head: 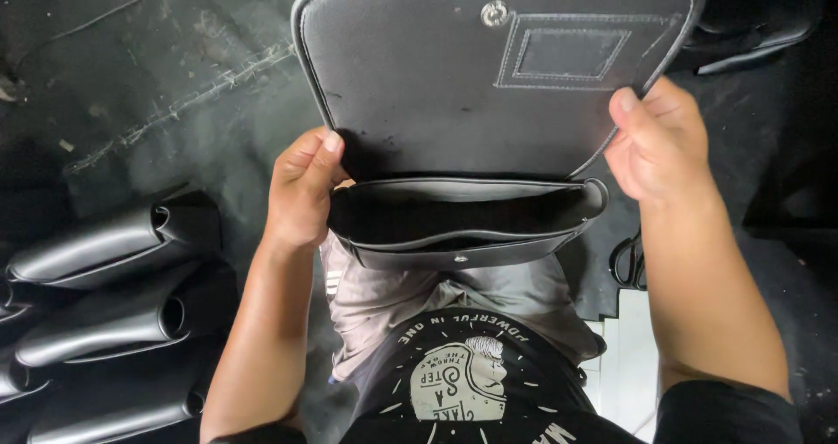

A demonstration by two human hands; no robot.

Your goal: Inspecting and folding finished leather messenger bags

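Note:
A black leather bag (454, 86) is held open over my lap, its flap raised away from me. The flap's inside shows a metal snap (494, 13) and a stitched rectangular patch (572, 53). The bag's mouth (463, 213) gapes open and dark below the flap. My left hand (301, 186) grips the bag's left edge where flap meets body. My right hand (659, 138) holds the flap's right edge, thumb on the inside.
Several rolled or folded black leather pieces (105, 296) lie stacked at the left on a dark floor (166, 77). Black-handled scissors (627, 259) lie by my right forearm, beside a white surface (628, 365). More dark items (759, 25) sit at the top right.

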